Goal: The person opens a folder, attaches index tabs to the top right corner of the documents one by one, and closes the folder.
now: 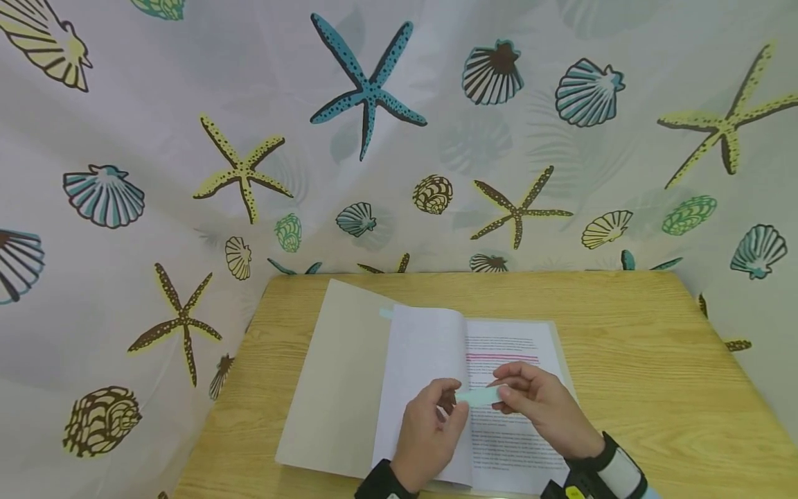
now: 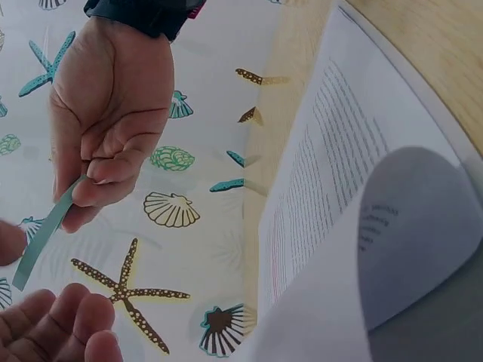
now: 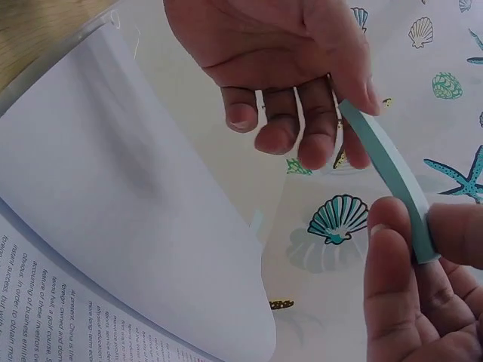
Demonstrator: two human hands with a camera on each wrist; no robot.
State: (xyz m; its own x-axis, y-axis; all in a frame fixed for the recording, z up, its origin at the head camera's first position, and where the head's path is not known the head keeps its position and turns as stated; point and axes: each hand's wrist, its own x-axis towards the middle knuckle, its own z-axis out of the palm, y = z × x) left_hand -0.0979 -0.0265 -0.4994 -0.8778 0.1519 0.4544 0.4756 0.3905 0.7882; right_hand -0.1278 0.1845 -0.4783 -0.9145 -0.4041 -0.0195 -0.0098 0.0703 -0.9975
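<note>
My right hand [image 1: 548, 409] pinches a pale teal sticky-note strip [image 1: 480, 396] between thumb and fingers, above the right-hand page of a booklet [image 1: 514, 443]. From there the strip reaches across toward my left hand [image 1: 427, 433]. My left thumb and forefinger stand apart around its free end. In the left wrist view, the strip [image 2: 47, 234] hangs from the right fingers, its lower end between the left thumb and fingers. The right wrist view has the strip [image 3: 392, 170] slightly bowed, one end close by the left thumb.
The booklet lies open on a wooden table [image 1: 654, 388], with a turned white page [image 1: 424, 374] and pale cover [image 1: 343, 381] at left. A teal tab [image 1: 386, 313] sticks out at that page's top. Pink lines [image 1: 501, 357] mark the text. A shell-patterned cloth [image 1: 399, 152] hangs behind.
</note>
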